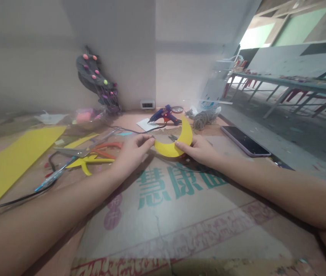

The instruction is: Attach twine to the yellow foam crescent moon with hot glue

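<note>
A yellow crescent-moon cutout [171, 149], apparently paper or felt, is held up between my two hands above the cardboard. My right hand [201, 151] grips its lower right part, thumb on the near face and fingers behind. At the crescent's left tip, my left hand [138, 149] is closed in a pinch; a small greyish bit shows at the fingertips, too blurred to name. Just behind the crescent lies a small metal tool [173, 137], partly hidden. Beyond it, a blue hot glue gun [165, 115] with a red light on rests over a white paper piece [147, 124].
To the left are orange-handled scissors [107, 147], a yellow star cutout [86, 163], a blue pen [55, 174] and a yellow sheet [16, 165]. A phone [246, 141] and grey yarn [204, 119] lie right. A decorated dark crescent [90, 73] stands by the wall. Printed cardboard [151, 226] covers the tabletop.
</note>
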{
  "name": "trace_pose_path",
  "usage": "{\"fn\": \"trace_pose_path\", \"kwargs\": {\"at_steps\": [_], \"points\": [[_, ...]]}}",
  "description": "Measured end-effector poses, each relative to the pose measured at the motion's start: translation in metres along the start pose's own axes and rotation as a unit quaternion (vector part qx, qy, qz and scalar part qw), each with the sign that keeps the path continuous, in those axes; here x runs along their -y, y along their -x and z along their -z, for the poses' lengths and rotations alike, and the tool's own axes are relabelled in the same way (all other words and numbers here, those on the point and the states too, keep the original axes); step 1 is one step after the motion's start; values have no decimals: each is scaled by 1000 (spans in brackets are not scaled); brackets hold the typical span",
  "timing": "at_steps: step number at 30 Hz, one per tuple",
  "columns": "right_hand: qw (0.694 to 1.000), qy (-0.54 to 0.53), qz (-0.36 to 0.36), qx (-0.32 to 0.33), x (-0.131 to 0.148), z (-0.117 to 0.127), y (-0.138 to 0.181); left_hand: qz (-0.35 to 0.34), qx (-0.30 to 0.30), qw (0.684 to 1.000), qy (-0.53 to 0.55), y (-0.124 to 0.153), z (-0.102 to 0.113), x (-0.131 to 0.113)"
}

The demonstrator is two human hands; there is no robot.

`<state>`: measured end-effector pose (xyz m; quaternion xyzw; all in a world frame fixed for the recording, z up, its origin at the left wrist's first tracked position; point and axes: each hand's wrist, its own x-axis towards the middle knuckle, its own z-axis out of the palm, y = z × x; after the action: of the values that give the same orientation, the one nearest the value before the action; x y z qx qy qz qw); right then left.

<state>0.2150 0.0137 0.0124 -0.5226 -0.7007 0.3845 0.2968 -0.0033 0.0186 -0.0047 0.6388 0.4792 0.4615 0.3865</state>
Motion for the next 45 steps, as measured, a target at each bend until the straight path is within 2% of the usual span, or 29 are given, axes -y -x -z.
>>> {"fn": "trace_pose_path", "kwargs": {"at_steps": [11, 19, 37, 45], "points": [[1000, 10, 2, -8, 2, 0, 2, -3, -2, 1000, 24, -1, 1, 1], [999, 40, 14, -13, 1, 0, 0, 22, -8, 997, 80, -2, 0, 4], [999, 26, 27, -12, -5, -1, -3, -11, -14, 1000, 14, 0, 1, 0], [999, 38, 22, -22, -2, 0, -1, 4, 6, 999, 47, 1, 1, 3]]}}
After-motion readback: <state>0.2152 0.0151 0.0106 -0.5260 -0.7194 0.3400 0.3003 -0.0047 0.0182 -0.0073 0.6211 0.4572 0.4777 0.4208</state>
